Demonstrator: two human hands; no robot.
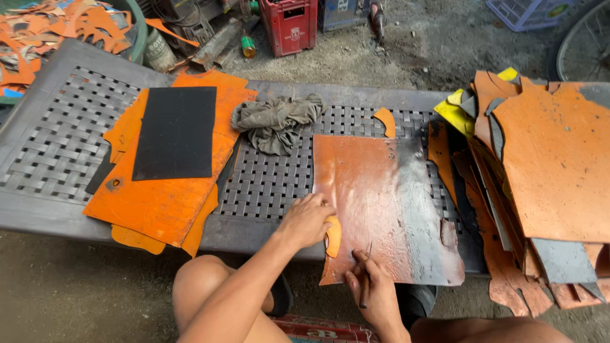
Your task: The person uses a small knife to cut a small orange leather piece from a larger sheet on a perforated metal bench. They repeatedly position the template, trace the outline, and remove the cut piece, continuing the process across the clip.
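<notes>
The left hand [307,220] presses a small curved orange template [333,236] flat on the near-left edge of the orange-and-grey leather sheet [387,203]. Its long axis runs toward the person. Just right of it, the right hand [372,287] pinches a thin marking tool [366,279].

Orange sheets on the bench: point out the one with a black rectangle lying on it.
The orange sheet stack at the bench's left end: the black rectangular sheet lies on top. The glossy sheet under the hands and the right pile carry none.
</notes>
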